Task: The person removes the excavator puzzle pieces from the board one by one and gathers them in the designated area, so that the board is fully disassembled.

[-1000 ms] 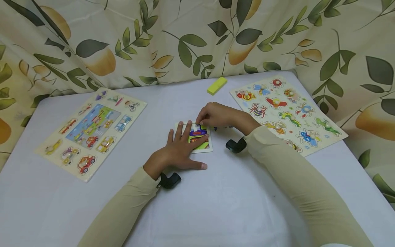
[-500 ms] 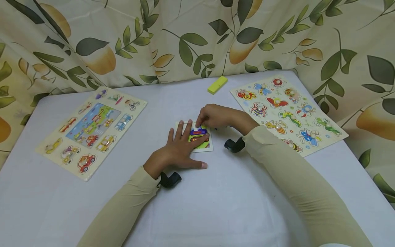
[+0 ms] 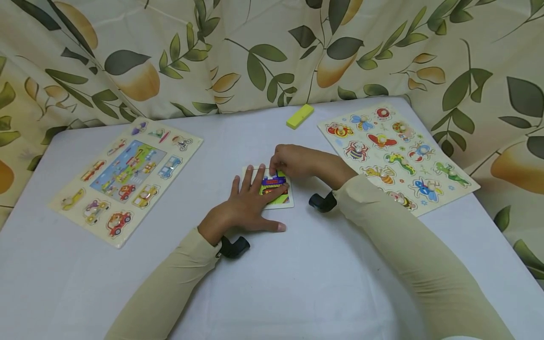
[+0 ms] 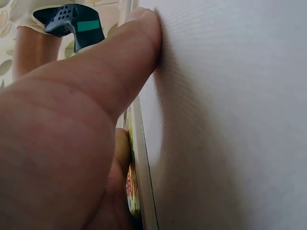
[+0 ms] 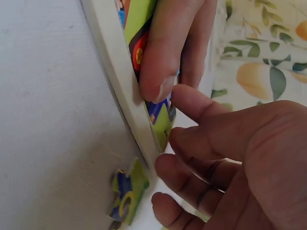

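Observation:
Spread over a small jigsaw puzzle (image 3: 290, 202) in a white frame is my left hand (image 3: 246, 208), its fingers straight and pressing on the picture. Its thumb (image 4: 110, 67) extends past the frame's near edge onto the cloth. My right hand (image 3: 297, 160) is at the puzzle's far right corner with bent fingers. In the right wrist view its thumb and forefinger pinch at a green and blue jigsaw piece (image 5: 162, 125) inside the frame, close beside a left fingertip (image 5: 160, 86). Another loose green and blue jigsaw piece (image 5: 132, 189) lies on the cloth just outside the corner.
A vehicle peg puzzle board (image 3: 102, 200) lies at the left, and an insect peg puzzle board (image 3: 405, 177) at the right. Behind the hands sits a yellow-green block (image 3: 300, 116). A leaf-patterned curtain (image 3: 259, 28) borders the table's far edge.
My right hand has shifted slightly toward me and left along the puzzle's far edge, covering the bits visible beside the frame earlier. The left hand stays in place.

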Available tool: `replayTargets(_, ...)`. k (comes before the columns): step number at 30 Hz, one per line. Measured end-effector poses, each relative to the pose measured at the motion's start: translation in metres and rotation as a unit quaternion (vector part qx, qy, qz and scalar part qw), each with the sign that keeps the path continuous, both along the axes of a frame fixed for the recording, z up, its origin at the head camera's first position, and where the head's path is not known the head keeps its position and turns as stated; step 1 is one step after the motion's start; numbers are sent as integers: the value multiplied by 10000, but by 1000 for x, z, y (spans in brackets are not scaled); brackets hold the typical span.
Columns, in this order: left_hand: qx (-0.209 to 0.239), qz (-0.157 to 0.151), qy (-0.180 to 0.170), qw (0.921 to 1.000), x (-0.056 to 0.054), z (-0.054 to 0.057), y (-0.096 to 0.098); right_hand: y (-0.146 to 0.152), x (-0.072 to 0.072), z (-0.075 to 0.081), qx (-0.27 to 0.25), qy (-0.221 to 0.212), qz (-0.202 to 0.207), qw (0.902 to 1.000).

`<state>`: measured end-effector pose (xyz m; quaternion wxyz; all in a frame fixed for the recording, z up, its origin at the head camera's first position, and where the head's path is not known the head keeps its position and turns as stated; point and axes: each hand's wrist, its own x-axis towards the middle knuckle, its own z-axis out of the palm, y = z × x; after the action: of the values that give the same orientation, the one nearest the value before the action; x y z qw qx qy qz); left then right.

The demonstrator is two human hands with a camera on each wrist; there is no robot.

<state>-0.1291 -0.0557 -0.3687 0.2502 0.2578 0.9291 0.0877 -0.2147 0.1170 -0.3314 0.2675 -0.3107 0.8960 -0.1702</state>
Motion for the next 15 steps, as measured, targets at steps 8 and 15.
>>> replayTargets(8, 54, 29, -51, 10000, 0, -3, -1, 1, 0, -1, -114, 111, 19, 9999)
replayTargets(15, 107, 64, -141, 9998, -1, -2, -2, 3, -1, -3, -520, 70, -456, 9976)
